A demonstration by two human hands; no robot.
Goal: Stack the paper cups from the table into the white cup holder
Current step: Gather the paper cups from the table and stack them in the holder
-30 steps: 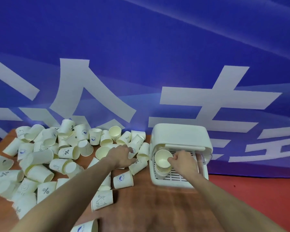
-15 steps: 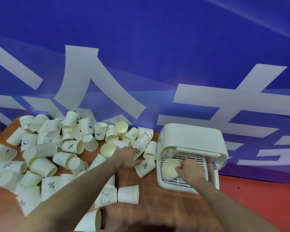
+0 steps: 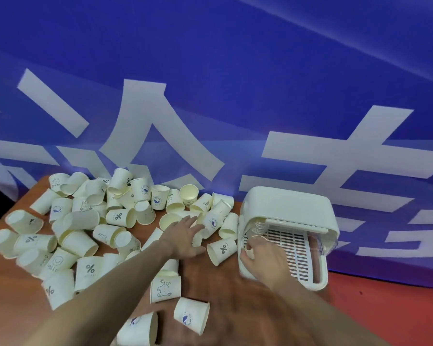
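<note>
Fingers of the right hand (image 3: 260,258) curl over nested cups (image 3: 256,227) at the left end of the white cup holder (image 3: 289,213); whether they pinch one I cannot tell. Left hand (image 3: 185,236) reaches spread and empty. Dozens of printed cream paper cups (image 3: 85,221) litter the worktop (image 3: 235,295), so most stacking remains.

Place: looks like an event or promo stand, not a home; exact type unclear
Backdrop: blue banner (image 3: 210,71) with big white characters, fills the whole wall right behind the desk
Desk: brown wood-grain desk (image 3: 223,283), pushed up against the banner
Right of desk: red surface (image 3: 398,295) below the banner
Stock: dozens of printed paper cups (image 3: 90,233) dumped loose on the desk
</note>
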